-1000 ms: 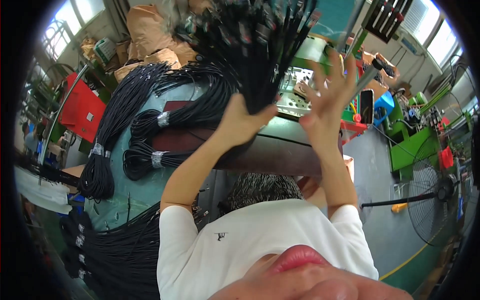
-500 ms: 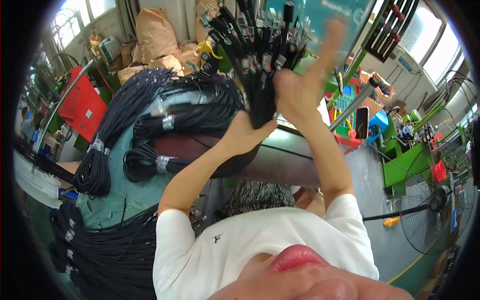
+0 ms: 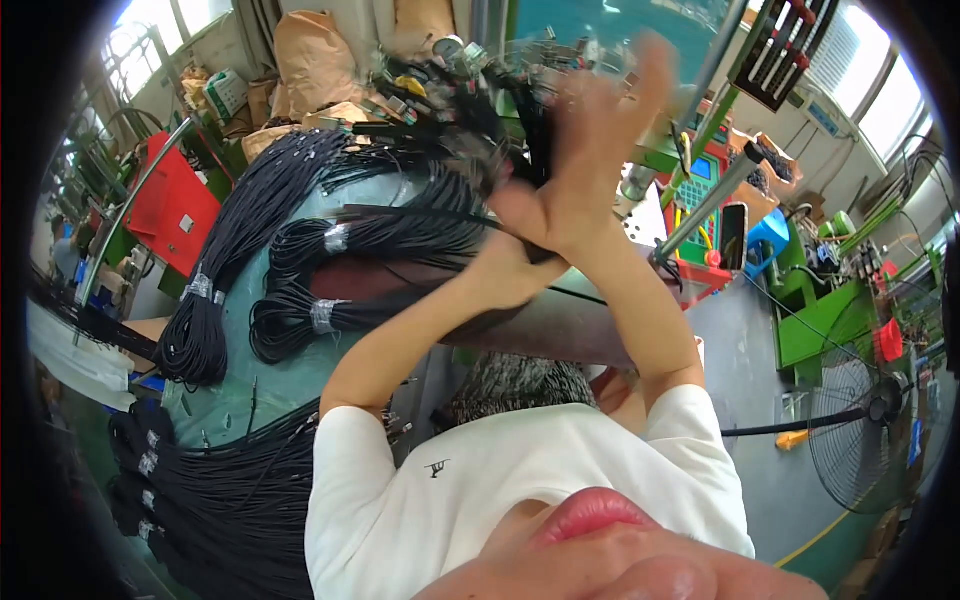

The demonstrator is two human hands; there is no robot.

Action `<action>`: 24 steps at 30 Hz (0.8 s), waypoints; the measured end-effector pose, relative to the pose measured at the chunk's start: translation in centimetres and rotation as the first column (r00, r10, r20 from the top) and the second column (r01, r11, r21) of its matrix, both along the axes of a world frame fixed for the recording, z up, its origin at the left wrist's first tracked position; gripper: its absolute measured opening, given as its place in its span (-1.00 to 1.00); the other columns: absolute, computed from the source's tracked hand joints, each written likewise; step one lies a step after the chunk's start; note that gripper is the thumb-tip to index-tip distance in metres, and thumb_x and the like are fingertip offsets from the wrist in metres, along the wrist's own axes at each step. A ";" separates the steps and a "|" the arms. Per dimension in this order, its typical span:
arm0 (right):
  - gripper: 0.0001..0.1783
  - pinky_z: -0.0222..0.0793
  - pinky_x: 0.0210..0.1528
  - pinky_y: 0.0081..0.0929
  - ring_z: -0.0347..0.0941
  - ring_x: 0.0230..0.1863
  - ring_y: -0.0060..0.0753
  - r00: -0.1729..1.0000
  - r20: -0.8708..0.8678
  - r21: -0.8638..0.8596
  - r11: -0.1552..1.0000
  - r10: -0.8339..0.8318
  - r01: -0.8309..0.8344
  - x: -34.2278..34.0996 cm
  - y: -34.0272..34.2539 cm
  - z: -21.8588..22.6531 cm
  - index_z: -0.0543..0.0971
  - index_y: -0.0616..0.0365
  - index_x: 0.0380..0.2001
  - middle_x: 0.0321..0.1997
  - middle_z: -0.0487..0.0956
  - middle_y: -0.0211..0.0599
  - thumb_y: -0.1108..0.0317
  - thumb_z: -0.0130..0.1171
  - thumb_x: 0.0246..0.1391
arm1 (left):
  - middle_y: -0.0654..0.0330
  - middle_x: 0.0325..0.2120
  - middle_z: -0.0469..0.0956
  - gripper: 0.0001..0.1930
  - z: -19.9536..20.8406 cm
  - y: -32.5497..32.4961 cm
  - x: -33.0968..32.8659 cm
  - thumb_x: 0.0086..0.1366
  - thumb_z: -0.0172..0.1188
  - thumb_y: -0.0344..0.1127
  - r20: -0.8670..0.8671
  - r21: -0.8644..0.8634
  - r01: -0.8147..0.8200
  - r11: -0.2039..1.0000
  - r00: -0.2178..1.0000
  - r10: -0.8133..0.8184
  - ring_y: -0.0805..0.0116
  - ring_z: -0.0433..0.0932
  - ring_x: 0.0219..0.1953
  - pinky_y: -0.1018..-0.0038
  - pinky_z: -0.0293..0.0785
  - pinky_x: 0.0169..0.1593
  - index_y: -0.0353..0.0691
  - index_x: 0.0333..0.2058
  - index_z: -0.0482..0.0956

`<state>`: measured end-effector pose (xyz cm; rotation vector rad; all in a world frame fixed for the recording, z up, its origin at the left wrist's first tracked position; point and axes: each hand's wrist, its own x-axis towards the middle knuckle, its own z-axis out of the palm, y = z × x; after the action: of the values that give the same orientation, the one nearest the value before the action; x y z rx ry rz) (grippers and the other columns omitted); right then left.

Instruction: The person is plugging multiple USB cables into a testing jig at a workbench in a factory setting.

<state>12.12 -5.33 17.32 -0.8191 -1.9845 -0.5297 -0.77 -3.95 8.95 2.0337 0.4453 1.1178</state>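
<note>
A thick bunch of black cables (image 3: 480, 105) with metal connector ends stands up in front of me, its top fanned out and blurred. My left hand (image 3: 508, 268) is wrapped round the lower part of this bunch. Against its right side is my right hand (image 3: 590, 150), smeared by motion, with fingers stretched upward and thumb apart. It partly hides the cables, and my forearms cross close together at the wrists. Left of my left hand, tied cable coils (image 3: 310, 320) lie on the green-topped table (image 3: 235, 400).
A long cable bundle (image 3: 245, 200) lies farther left on the table, and more tied cables (image 3: 230, 500) hang at the near left. A red panel (image 3: 180, 210) stands beyond. To the right are a metal post (image 3: 710, 205), a phone (image 3: 733, 238) and a floor fan (image 3: 860, 410).
The cable tops have swung left and spread out. My right hand has moved left across the bunch, its thumb now near my left wrist. My left hand keeps its hold.
</note>
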 end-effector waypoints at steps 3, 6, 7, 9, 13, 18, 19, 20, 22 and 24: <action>-0.19 -0.24 0.46 -0.08 -0.13 0.45 0.25 0.829 -0.550 0.187 0.982 0.103 0.002 2.3 1.9 -5.3 0.28 0.19 0.29 0.47 -0.03 0.22 -0.07 0.21 0.10 | 0.10 0.03 0.49 -0.53 0.3 1.7 -0.7 0.25 0.24 -0.43 0.182 -0.337 0.200 0.920 0.972 -0.145 0.39 0.37 0.13 0.38 0.23 0.25 -0.31 0.14 0.44; -0.27 -0.25 0.46 -0.07 -0.03 0.41 0.19 0.888 -0.450 0.323 0.944 0.093 0.065 1.8 1.8 -2.4 0.33 0.20 0.23 0.43 0.08 0.13 -0.10 0.10 0.16 | 0.18 -0.20 0.63 -0.73 0.8 3.5 -0.2 0.26 0.26 -0.37 0.063 -0.324 0.053 0.944 0.997 -0.034 0.30 0.56 -0.15 0.35 0.42 0.02 -0.31 -0.08 0.58; -0.30 -0.26 0.47 -0.07 0.01 0.39 0.15 0.913 -0.396 0.379 0.923 0.100 0.063 0.8 1.9 -1.2 0.36 0.21 0.20 0.42 0.13 0.09 -0.12 0.05 0.19 | 0.13 -0.19 0.64 -0.71 1.1 1.8 0.6 0.30 0.22 -0.23 -0.159 -0.114 -0.026 0.993 0.987 0.007 0.09 0.60 -0.17 0.28 0.44 0.02 -0.28 -0.09 0.58; -0.33 -0.27 0.47 -0.06 0.10 0.35 0.09 0.958 -0.281 0.514 0.853 0.063 0.095 0.9 1.8 0.6 0.41 0.21 0.14 0.38 0.24 0.00 -0.15 -0.05 0.24 | 0.05 -0.10 0.62 -0.66 1.6 1.1 1.1 0.33 0.15 -0.14 -0.371 0.007 -0.032 0.999 0.928 0.032 -0.03 0.55 -0.05 0.24 0.42 0.08 -0.25 -0.05 0.57; -0.34 -0.05 0.37 -0.11 0.21 0.29 0.00 0.980 -0.200 0.235 0.970 -0.016 0.064 1.7 2.3 0.4 0.37 0.21 0.17 0.33 0.30 -0.04 -0.08 0.06 0.20 | 0.16 -0.20 0.62 -0.69 -1.2 3.7 -0.9 0.25 0.30 -0.31 -0.033 -0.383 0.003 0.924 0.999 -0.017 0.34 0.56 -0.14 0.37 0.46 0.00 -0.30 -0.08 0.56; -0.30 0.25 0.23 -0.18 0.34 0.20 -0.11 0.997 -0.057 -0.213 0.976 -0.057 0.044 2.4 -0.8 -2.0 0.31 0.20 0.21 0.27 0.37 -0.09 0.02 0.22 0.14 | 0.23 -0.37 0.60 -0.70 -7.0 4.2 2.5 0.17 0.35 -0.38 -0.634 0.043 0.195 0.980 0.763 -0.125 0.44 0.53 -0.23 0.42 0.47 -0.10 -0.32 -0.13 0.57; -0.32 0.24 0.23 -0.16 0.33 0.20 -0.09 0.994 -0.083 -0.130 0.990 -0.069 0.058 2.9 -0.6 -2.1 0.33 0.19 0.20 0.27 0.36 -0.07 0.04 0.22 0.12 | 0.23 -0.37 0.60 -0.70 -6.8 4.3 2.5 0.17 0.35 -0.38 -0.635 0.044 0.217 0.975 0.760 -0.140 0.44 0.53 -0.23 0.42 0.47 -0.10 -0.32 -0.13 0.57; -0.34 0.23 0.22 -0.13 0.32 0.20 -0.07 0.991 -0.119 -0.038 0.998 -0.061 0.057 2.8 -0.1 -2.0 0.35 0.17 0.18 0.27 0.35 -0.06 0.05 0.23 0.10 | 0.24 -0.39 0.60 -0.73 -5.5 4.4 1.1 0.17 0.34 -0.38 -0.420 0.004 0.123 0.992 0.901 -0.110 0.45 0.53 -0.25 0.42 0.48 -0.12 -0.30 -0.15 0.59; -0.37 0.21 0.21 -0.08 0.30 0.20 -0.03 0.987 -0.155 0.125 0.990 -0.044 0.064 3.1 0.5 -2.3 0.39 0.14 0.15 0.27 0.32 -0.03 0.07 0.24 0.06 | 0.26 -0.40 0.60 -0.81 0.4 2.8 -0.1 0.20 0.33 -0.38 -0.075 -0.567 -0.026 0.823 0.997 -0.020 0.49 0.52 -0.27 0.43 0.49 -0.18 -0.27 -0.22 0.62; -0.39 0.19 0.19 -0.03 0.28 0.21 0.01 0.980 -0.199 0.272 0.961 -0.003 0.058 2.8 0.2 -2.3 0.44 0.12 0.12 0.27 0.30 0.00 0.10 0.25 0.02 | 0.21 -0.29 0.63 -0.77 0.6 3.0 -0.4 0.24 0.31 -0.30 -0.096 -0.388 0.031 0.921 0.993 -0.074 0.40 0.56 -0.20 0.38 0.49 -0.13 -0.29 -0.19 0.62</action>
<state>14.94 -5.18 15.05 -0.6996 -1.6732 -0.6993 -1.13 -0.97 9.52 1.7493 0.6112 0.8125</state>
